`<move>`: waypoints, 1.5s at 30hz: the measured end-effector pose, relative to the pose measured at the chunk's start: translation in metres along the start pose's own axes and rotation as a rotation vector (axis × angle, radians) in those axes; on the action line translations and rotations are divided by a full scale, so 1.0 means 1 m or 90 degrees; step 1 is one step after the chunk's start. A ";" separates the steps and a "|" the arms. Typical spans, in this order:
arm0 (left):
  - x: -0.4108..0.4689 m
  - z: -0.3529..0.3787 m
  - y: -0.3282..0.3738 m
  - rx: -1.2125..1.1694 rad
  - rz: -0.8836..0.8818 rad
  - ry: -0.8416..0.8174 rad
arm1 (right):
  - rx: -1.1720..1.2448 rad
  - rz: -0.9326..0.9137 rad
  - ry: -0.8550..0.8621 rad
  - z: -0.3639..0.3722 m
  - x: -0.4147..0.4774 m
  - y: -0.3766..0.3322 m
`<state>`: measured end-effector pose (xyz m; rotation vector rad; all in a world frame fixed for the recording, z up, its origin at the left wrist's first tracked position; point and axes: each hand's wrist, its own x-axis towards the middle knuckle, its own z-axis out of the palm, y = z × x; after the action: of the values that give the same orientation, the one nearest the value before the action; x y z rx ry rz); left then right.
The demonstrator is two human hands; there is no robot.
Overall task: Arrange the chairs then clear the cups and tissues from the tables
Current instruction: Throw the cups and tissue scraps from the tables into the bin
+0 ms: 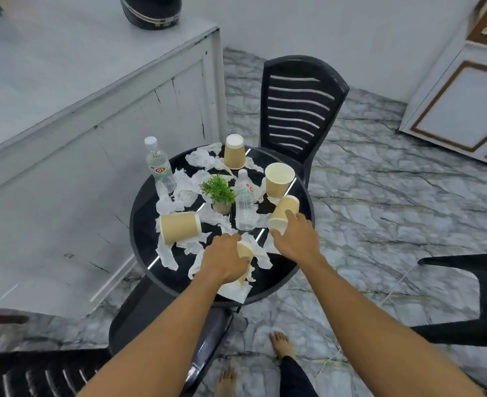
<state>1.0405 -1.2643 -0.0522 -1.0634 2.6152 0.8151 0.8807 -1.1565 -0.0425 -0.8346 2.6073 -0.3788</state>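
Cups lie scattered over the round black table (134,224). I count five, all tan paper with white insides. My left hand (225,262) is curled over the near cup (245,250), which lies on its side at 6 o'clock among crumpled tissues (167,253); I judge it held. My right hand (296,239) reaches to the tipped cup (283,214) at 4 o'clock. Its fingers are mostly straight and laid on the cup's wall, not closed round it as far as I can tell.

To do this well I would close the right hand gently round the middle of the wall, since thin paper will likely dent. I would then lift both cups clear, keeping off the bottle (245,202) just beside it near the centre and the small plant (219,191). Nesting one cup in the other would free a hand for the rest: an upright cup (279,179) at 2 o'clock, an upside-down cup (234,151) at 12 and a sideways cup (180,227) at 9. The tissues are white, torn and wrinkled all round the top. Some lie under cups and may drag along.
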 end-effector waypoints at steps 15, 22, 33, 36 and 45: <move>0.010 0.047 0.024 0.055 -0.266 0.040 | 0.240 0.155 -0.076 0.017 0.096 0.037; 0.001 0.043 0.029 -0.048 -0.301 0.145 | 0.324 0.174 -0.115 0.009 0.094 0.038; -0.105 0.036 0.030 -0.263 -0.390 0.443 | 0.286 -0.153 -0.105 -0.002 -0.026 -0.008; -0.161 0.035 0.030 -0.291 -0.417 0.546 | 0.276 -0.290 -0.132 -0.001 -0.082 -0.031; -0.387 0.079 0.014 -0.355 -0.603 0.861 | 0.348 -0.607 -0.325 0.032 -0.306 -0.082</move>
<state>1.3078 -0.9860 0.0347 -3.5352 1.8513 0.6229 1.1661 -1.0416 0.0409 -1.6324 1.3945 -0.9186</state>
